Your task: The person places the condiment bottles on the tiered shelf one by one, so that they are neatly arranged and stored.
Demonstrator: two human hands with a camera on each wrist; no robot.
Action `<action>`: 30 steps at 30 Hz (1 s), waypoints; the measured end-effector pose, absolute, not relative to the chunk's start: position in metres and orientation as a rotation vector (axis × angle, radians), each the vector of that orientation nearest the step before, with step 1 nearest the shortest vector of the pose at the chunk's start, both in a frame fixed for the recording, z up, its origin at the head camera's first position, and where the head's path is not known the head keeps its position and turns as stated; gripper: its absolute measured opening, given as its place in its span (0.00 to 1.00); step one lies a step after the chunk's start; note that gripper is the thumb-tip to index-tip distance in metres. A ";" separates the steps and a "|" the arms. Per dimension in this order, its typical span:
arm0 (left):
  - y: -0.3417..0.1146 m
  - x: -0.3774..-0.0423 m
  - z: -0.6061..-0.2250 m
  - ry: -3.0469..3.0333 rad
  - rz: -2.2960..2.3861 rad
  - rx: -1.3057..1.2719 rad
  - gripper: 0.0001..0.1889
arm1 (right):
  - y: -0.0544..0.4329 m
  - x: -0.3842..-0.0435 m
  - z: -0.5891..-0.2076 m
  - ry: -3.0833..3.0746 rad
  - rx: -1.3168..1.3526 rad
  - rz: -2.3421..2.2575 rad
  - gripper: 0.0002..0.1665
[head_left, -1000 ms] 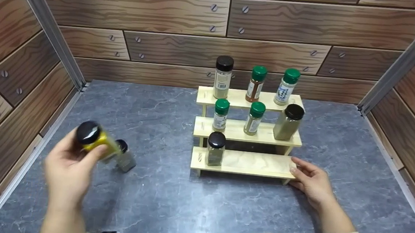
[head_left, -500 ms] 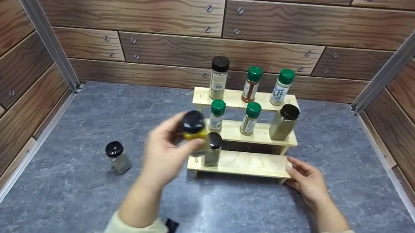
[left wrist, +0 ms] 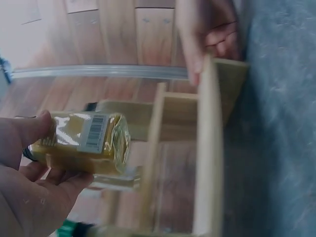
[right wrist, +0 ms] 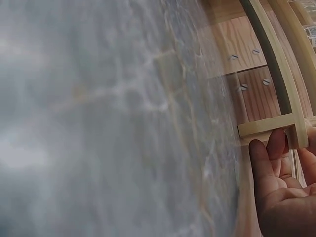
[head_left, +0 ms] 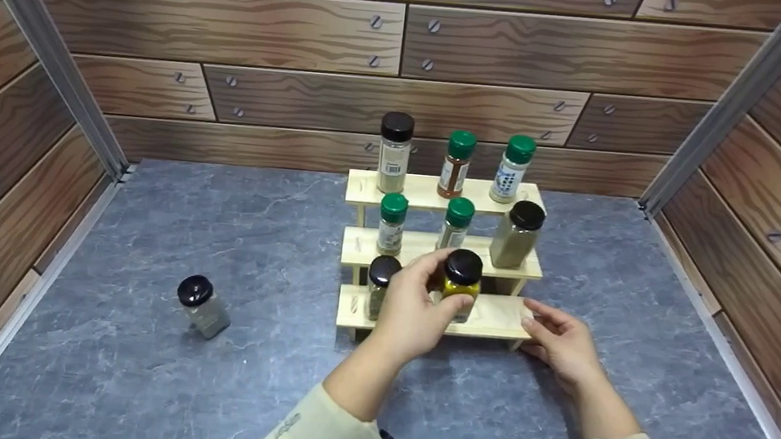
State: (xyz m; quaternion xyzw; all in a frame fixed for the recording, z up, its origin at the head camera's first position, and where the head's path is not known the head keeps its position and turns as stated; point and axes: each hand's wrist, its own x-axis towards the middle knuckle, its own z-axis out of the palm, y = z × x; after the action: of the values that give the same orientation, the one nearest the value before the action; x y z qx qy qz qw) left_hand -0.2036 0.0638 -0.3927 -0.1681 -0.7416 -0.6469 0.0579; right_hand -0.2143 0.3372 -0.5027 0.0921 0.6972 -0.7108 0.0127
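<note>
My left hand (head_left: 414,313) grips a spice jar (head_left: 460,291) with a black lid and yellow contents. It holds the jar over the middle of the bottom tier of a pale wooden spice rack (head_left: 501,315). In the left wrist view, the base of the jar (left wrist: 81,138) is apart from the tier board (left wrist: 210,148). At the right end of that tier, my right hand (head_left: 568,352) pinches the board, thumb above and fingers below. A dark-lidded jar (head_left: 378,300) stands on the bottom tier's left end, partly hidden by my left hand.
Another black-lidded jar (head_left: 204,308) stands alone on the grey marbled table (head_left: 263,378) at the left. On the middle tier are two green-capped jars and a larger black-lidded jar (head_left: 517,238). The top tier bears three more, including a red-brown one (head_left: 455,168). Wood-patterned walls enclose the table.
My left hand has carried the yellow jar rightward from the table's left side to the rack's bottom tier. The right hand keeps its hold on the rack. The head view has shifted slightly.
</note>
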 end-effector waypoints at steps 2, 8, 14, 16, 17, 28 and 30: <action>0.069 -0.208 -0.399 -2.275 -1.919 -0.500 0.30 | 0.336 -0.214 -0.503 2.185 0.285 -2.215 0.31; 0.082 -0.220 -0.415 -2.317 -1.870 -0.459 0.29 | 0.336 -0.215 -0.502 2.192 0.289 -2.218 0.31; 0.087 -0.224 -0.432 -2.418 -1.779 -0.392 0.31 | 0.335 -0.213 -0.502 2.178 0.294 -2.194 0.32; 0.086 -0.225 -0.435 -2.428 -1.773 -0.381 0.31 | 0.335 -0.213 -0.502 2.179 0.301 -2.184 0.33; 0.086 -0.226 -0.437 -2.432 -1.771 -0.376 0.31 | 0.334 -0.212 -0.502 2.179 0.303 -2.182 0.33; 0.084 -0.226 -0.444 -2.452 -1.727 -0.443 0.31 | 0.334 -0.212 -0.502 2.184 0.299 -2.187 0.32; 0.083 -0.227 -0.446 -2.448 -1.721 -0.470 0.31 | 0.335 -0.212 -0.502 2.185 0.300 -2.184 0.32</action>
State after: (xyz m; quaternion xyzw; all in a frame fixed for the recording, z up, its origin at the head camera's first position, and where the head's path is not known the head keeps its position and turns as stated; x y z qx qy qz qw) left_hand -0.2266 0.0835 -0.4457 -0.1550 -0.8069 -0.5672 0.0562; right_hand -0.2118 0.3347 -0.5016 0.0968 0.7038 -0.7035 0.0189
